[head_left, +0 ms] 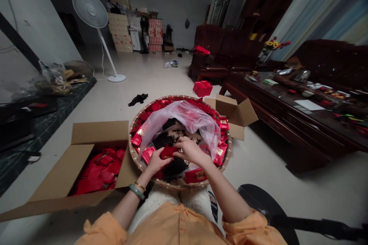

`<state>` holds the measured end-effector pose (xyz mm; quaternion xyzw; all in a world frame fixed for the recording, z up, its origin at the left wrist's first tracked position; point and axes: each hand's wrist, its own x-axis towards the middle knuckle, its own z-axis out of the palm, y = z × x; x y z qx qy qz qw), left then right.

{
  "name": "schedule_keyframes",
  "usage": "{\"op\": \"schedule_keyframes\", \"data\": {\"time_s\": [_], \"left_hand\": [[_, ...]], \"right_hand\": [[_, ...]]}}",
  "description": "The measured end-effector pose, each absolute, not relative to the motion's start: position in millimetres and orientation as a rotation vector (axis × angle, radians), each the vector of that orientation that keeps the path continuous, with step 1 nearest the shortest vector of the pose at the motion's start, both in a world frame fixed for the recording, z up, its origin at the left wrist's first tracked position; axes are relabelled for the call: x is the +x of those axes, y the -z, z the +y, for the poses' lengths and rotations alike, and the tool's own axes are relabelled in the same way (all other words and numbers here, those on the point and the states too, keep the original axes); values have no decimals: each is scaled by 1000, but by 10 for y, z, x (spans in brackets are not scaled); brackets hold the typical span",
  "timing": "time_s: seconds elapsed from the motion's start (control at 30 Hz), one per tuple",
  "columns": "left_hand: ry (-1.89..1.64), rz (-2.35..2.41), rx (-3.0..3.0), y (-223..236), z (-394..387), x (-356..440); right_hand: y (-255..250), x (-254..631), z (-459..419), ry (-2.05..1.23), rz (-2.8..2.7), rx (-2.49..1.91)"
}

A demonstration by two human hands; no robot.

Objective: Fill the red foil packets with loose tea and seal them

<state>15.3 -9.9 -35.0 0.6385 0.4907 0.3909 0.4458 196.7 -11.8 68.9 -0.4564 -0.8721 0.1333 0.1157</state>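
Note:
Between my two hands is a small red packet (pixel 168 152), held over a round wicker basket (pixel 229 149) on my lap. My left hand (pixel 156 162) grips the packet from the left, thumb along its near side. My right hand (pixel 188 150) has its fingers closed at the packet's right end; the fingertips are partly hidden. Beneath them, a translucent plastic bag (pixel 184 111) lies open in the basket, with dark, loose, twiggy dried material (pixel 166 139) inside on a pale surface. Shiny red packets with gold print (pixel 196 175) ring the bag along the basket's rim.
At left stands an open cardboard box (pixel 61 168) filled with red packets (pixel 100 170). Another open box (pixel 230 116) and a red box (pixel 202 88) sit beyond the basket. A dark wooden table (pixel 267 111) lines the right; a white fan (pixel 110 57) stands behind. A black round base (pixel 258 203) is nearby.

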Motion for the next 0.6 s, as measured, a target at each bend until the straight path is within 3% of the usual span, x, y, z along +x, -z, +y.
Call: {"op": "schedule_keyframes", "data": {"time_s": [0.3,0.6], "left_hand": [[-899,1188,1612,334,-158,176],[-965,1172,1475,482,-131,131]], "right_hand": [[-767,1986,-107,-411,-2675,-1543],[-708,2078,8,-746,-2295,-1523]]}}
